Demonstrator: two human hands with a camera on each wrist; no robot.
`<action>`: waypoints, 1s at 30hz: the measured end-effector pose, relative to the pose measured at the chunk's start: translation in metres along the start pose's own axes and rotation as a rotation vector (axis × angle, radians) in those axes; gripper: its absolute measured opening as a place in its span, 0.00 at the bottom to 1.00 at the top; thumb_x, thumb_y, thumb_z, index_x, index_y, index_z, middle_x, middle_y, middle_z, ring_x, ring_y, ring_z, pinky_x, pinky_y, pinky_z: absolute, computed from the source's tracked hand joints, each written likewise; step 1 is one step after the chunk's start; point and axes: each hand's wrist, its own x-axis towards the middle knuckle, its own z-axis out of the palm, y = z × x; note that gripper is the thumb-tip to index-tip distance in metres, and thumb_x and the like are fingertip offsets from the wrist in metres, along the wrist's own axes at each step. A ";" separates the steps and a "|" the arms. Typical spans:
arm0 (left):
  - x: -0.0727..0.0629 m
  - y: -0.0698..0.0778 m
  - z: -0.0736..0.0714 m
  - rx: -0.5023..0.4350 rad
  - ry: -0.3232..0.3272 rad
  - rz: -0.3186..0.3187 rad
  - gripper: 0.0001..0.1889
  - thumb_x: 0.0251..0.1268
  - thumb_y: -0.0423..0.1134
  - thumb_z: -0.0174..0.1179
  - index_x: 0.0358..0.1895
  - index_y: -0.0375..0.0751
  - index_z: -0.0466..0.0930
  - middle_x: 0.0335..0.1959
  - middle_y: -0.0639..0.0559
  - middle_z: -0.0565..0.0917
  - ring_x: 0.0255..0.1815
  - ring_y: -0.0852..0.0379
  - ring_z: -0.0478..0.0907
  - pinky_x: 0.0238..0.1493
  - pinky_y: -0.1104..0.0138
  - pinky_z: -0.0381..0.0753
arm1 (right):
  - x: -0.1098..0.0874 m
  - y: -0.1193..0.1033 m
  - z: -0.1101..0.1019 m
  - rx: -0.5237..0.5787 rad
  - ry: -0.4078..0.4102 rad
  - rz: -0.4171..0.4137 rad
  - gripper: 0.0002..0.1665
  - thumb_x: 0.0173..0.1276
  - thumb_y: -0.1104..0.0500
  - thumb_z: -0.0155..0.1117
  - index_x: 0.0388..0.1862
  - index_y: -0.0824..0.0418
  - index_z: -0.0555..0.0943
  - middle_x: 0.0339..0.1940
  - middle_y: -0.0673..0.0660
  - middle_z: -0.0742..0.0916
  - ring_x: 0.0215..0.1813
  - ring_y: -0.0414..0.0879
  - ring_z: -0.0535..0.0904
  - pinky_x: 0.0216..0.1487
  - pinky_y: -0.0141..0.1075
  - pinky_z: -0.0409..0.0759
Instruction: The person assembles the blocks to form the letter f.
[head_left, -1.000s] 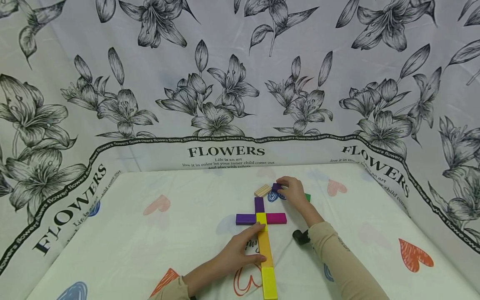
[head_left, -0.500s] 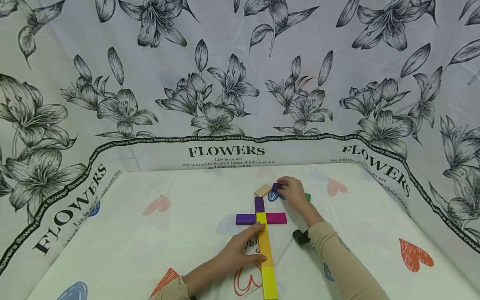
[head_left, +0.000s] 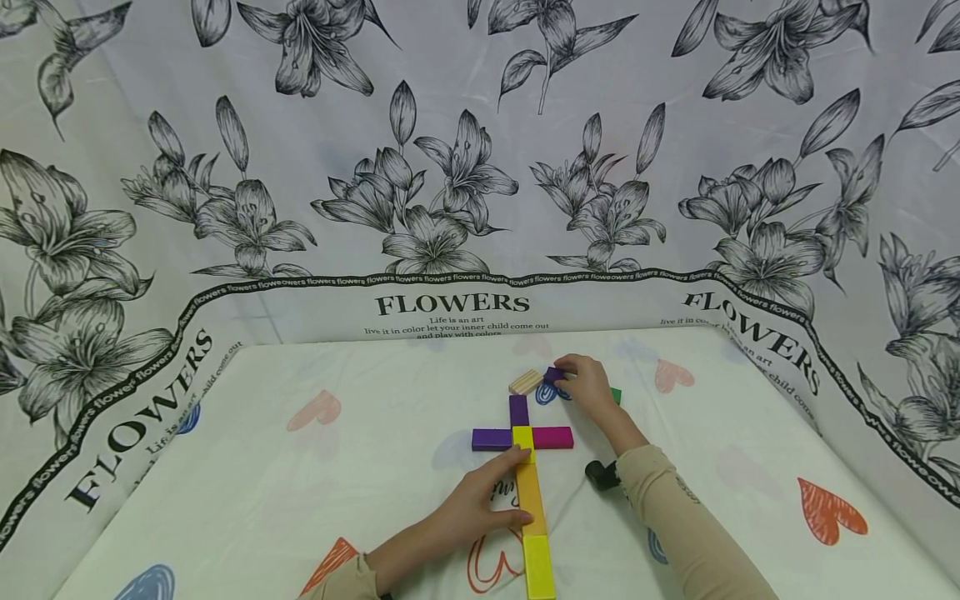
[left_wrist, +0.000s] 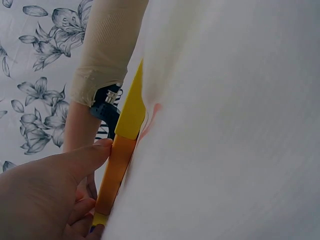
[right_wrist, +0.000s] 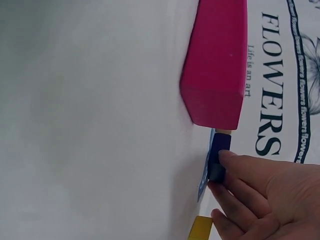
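With thumb and fingers, my right hand (head_left: 588, 387) pinches a small dark purple block (head_left: 553, 375) at the back of the table; the right wrist view shows this purple block (right_wrist: 219, 150) low over the cloth. My left hand (head_left: 472, 500) rests against a column of blocks, its thumb at the orange block (head_left: 531, 492) and its index fingertip at the small yellow block (head_left: 522, 435). A longer yellow block (head_left: 538, 567) continues the column toward me. Around the small yellow block lie a purple block (head_left: 491, 438) left, a magenta block (head_left: 552, 437) right and another purple block (head_left: 518, 409) behind.
A pale wooden block (head_left: 525, 382) with grooves lies just left of the pinched block. A green block (head_left: 617, 396) shows partly behind the right wrist. A black device (head_left: 600, 475) sits at the right cuff. Flower-printed fabric (head_left: 465, 167) rises behind the table.
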 end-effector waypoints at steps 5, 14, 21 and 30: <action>0.000 0.000 0.001 0.003 0.006 0.011 0.41 0.58 0.52 0.68 0.74 0.56 0.60 0.76 0.57 0.64 0.78 0.51 0.58 0.76 0.50 0.61 | -0.001 0.002 -0.001 0.006 0.010 -0.018 0.20 0.63 0.68 0.67 0.55 0.68 0.80 0.55 0.65 0.86 0.61 0.59 0.80 0.65 0.50 0.78; 0.000 -0.001 0.001 -0.006 0.008 0.021 0.41 0.58 0.52 0.68 0.74 0.56 0.60 0.76 0.57 0.63 0.78 0.51 0.57 0.76 0.50 0.61 | -0.004 0.002 -0.006 0.023 0.024 -0.002 0.22 0.64 0.65 0.67 0.57 0.67 0.79 0.57 0.65 0.85 0.63 0.59 0.79 0.68 0.51 0.75; 0.000 0.000 0.001 -0.002 0.008 0.014 0.41 0.58 0.51 0.69 0.74 0.55 0.60 0.76 0.56 0.63 0.78 0.51 0.57 0.76 0.51 0.61 | -0.006 0.007 -0.013 0.027 0.065 -0.069 0.21 0.62 0.67 0.68 0.55 0.70 0.80 0.54 0.67 0.86 0.60 0.61 0.80 0.65 0.54 0.76; 0.001 0.001 0.000 0.003 0.005 0.009 0.41 0.58 0.51 0.68 0.74 0.54 0.60 0.76 0.57 0.63 0.78 0.51 0.58 0.76 0.51 0.61 | -0.008 0.013 -0.022 0.009 0.053 -0.012 0.22 0.64 0.65 0.67 0.57 0.68 0.79 0.58 0.66 0.84 0.62 0.61 0.79 0.67 0.52 0.76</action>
